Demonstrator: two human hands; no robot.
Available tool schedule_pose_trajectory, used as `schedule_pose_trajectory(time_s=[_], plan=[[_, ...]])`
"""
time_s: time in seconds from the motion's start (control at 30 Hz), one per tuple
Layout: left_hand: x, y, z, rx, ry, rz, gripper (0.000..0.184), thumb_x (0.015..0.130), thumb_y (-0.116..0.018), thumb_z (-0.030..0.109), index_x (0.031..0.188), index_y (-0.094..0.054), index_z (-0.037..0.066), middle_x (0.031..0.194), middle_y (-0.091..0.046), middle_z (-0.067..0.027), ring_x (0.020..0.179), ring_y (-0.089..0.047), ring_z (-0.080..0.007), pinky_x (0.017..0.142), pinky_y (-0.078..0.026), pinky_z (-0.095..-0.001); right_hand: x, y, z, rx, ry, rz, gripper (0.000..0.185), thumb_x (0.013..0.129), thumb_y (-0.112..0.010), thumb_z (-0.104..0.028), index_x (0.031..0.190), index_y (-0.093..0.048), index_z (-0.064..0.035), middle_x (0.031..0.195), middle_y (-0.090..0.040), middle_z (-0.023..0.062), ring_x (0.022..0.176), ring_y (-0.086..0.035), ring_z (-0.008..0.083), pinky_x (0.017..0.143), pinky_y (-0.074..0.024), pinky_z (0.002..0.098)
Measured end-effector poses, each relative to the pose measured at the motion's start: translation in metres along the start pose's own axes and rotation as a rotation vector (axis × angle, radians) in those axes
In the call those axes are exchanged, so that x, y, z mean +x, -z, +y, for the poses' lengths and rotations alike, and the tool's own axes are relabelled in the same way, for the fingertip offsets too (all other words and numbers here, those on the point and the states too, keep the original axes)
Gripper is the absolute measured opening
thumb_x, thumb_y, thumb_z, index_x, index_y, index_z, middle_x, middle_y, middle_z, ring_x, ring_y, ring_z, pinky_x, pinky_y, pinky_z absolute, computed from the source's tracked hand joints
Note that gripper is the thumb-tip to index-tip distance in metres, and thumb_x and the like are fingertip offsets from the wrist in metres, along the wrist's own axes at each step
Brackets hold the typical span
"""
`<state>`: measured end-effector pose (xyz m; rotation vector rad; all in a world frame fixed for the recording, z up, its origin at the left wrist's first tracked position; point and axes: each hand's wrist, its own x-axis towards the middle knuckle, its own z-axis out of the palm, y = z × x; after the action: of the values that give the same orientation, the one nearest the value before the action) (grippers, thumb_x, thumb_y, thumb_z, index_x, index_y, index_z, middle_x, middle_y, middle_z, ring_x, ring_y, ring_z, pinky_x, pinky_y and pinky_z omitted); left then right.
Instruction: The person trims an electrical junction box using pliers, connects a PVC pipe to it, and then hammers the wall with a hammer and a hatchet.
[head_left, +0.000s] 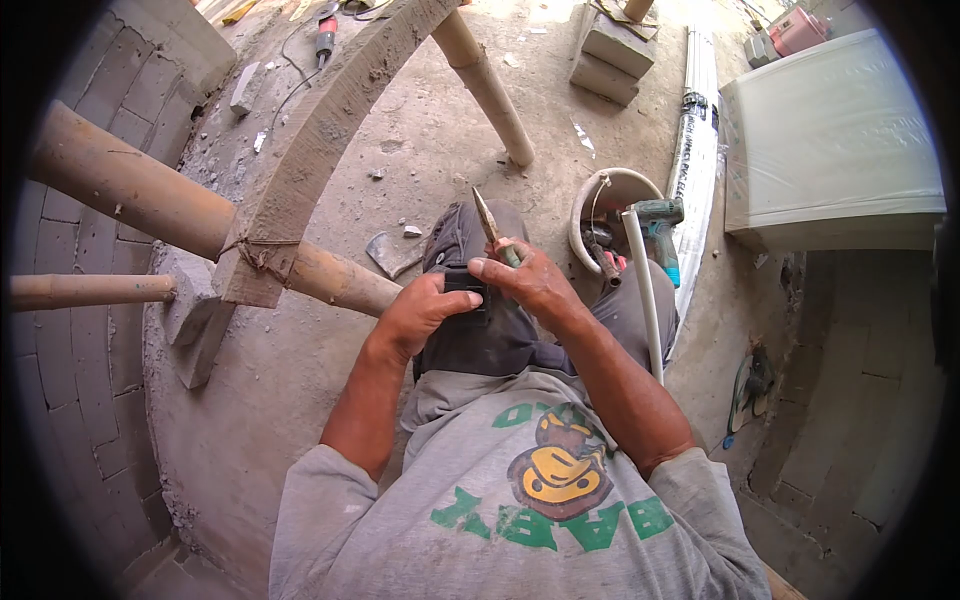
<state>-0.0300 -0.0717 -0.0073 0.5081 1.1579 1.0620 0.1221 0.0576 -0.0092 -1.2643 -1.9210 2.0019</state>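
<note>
My left hand (425, 312) is closed around a small black box-like piece (466, 287), with the thumb lying across its front. What this piece is, I cannot make out. Beside it, my right hand (535, 283) grips long-nose pliers (487, 217) with green handles, their worn tip pointing up and away from me. The right thumb touches the top of the black piece. Both hands are over my thigh, in dark grey trousers (460, 345). Part of the black piece is hidden by the fingers.
A bucket (578, 215) with tools stands by my right knee, a cordless drill (658, 228) at its rim. A white pipe (645, 300) leans near my leg. Bamboo poles (340, 278) and a plank (300, 165) stand left. Concrete blocks (615, 50) and a corded power tool (326, 38) lie ahead.
</note>
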Motion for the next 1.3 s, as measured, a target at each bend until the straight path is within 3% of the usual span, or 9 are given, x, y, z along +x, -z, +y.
schedule_pose_trajectory(time_s=[0.03,0.23,0.53,0.77,0.87,0.97,1.1,1.17,1.3], plan=[[0.001,0.001,0.0,0.004,-0.003,-0.003,0.025,0.087,-0.064,0.015,0.106,-0.067,-0.001,0.094,-0.068,-0.0031,0.081,-0.064,-0.0091,0.076,-0.051,-0.0237,0.0,0.0,0.001,-0.003,0.003,0.007,0.053,0.079,-0.075,-0.044,0.104,-0.063,0.0004,0.088,-0.06,0.0076,0.082,-0.056,0.0159,0.074,-0.0453,0.0306],[0.002,0.001,0.0,-0.115,0.03,-0.039,0.034,0.084,-0.07,0.013,0.113,-0.064,-0.004,0.105,-0.068,-0.0053,0.093,-0.063,-0.0109,0.089,-0.048,-0.0268,0.004,0.001,0.007,0.017,0.013,-0.008,0.055,0.079,-0.075,-0.045,0.107,-0.063,0.0011,0.091,-0.061,0.0091,0.084,-0.057,0.0167,0.075,-0.0458,0.0309],[0.002,0.006,-0.005,-0.084,0.024,0.005,0.036,0.093,-0.064,0.022,0.119,-0.061,-0.003,0.109,-0.067,-0.0043,0.1,-0.061,-0.0097,0.094,-0.045,-0.0264,0.004,0.002,0.009,0.048,0.006,-0.006,0.053,0.081,-0.075,-0.044,0.107,-0.063,0.0006,0.093,-0.063,0.0083,0.087,-0.057,0.016,0.077,-0.0458,0.0302],[0.001,-0.004,-0.006,-0.024,-0.088,0.078,0.038,0.098,-0.06,0.034,0.115,-0.062,0.001,0.103,-0.065,-0.0008,0.092,-0.058,-0.006,0.085,-0.046,-0.0229,-0.009,0.011,-0.014,0.188,-0.09,-0.06,0.046,0.082,-0.075,-0.04,0.103,-0.063,-0.0019,0.081,-0.058,0.0011,0.069,-0.05,0.008,0.063,-0.0412,0.0244],[0.004,-0.002,-0.011,0.103,-0.132,0.101,0.038,0.1,-0.057,0.038,0.112,-0.062,0.002,0.1,-0.062,0.0002,0.092,-0.054,-0.0053,0.083,-0.044,-0.0224,-0.009,0.009,0.002,0.272,-0.027,0.028,0.048,0.082,-0.073,-0.045,0.106,-0.061,-0.0058,0.066,-0.053,-0.0019,0.057,-0.046,0.0058,0.053,-0.0324,0.0227],[0.01,-0.01,-0.013,0.155,-0.159,0.1,0.038,0.1,-0.055,0.04,0.109,-0.063,0.004,0.099,-0.061,0.0007,0.091,-0.052,-0.0052,0.081,-0.043,-0.0219,-0.013,0.012,0.016,0.335,0.01,0.09,0.054,0.081,-0.074,-0.045,0.112,-0.059,-0.0028,0.067,-0.053,-0.0016,0.057,-0.047,0.0059,0.053,-0.0327,0.0225],[0.016,-0.004,-0.03,0.028,-0.244,0.129,0.038,0.1,-0.053,0.042,0.107,-0.063,0.006,0.1,-0.063,-0.0012,0.094,-0.055,-0.0098,0.087,-0.042,-0.025,-0.02,0.02,0.016,0.24,0.07,0.27,0.053,0.079,-0.076,-0.042,0.109,-0.061,-0.0007,0.07,-0.056,-0.0003,0.059,-0.048,0.0063,0.056,-0.0356,0.0215],[0.023,-0.01,-0.019,-0.014,-0.289,0.111,0.038,0.101,-0.052,0.043,0.109,-0.063,0.007,0.104,-0.064,-0.0027,0.099,-0.056,-0.0122,0.091,-0.04,-0.028,-0.027,0.04,0.01,0.205,0.082,0.292,0.056,0.076,-0.081,-0.039,0.109,-0.06,0.0022,0.084,-0.059,0.0031,0.076,-0.056,0.0104,0.068,-0.0467,0.0262],[0.043,-0.027,-0.012,-0.065,-0.239,0.205,0.041,0.1,-0.052,0.045,0.116,-0.06,0.007,0.114,-0.063,-0.0058,0.111,-0.055,-0.0158,0.099,-0.037,-0.0349,-0.041,0.072,0.005,0.048,0.189,0.541,0.05,0.073,-0.084,-0.037,0.096,-0.058,-0.0017,0.081,-0.056,0.0006,0.072,-0.051,0.01,0.065,-0.0451,0.0275]])
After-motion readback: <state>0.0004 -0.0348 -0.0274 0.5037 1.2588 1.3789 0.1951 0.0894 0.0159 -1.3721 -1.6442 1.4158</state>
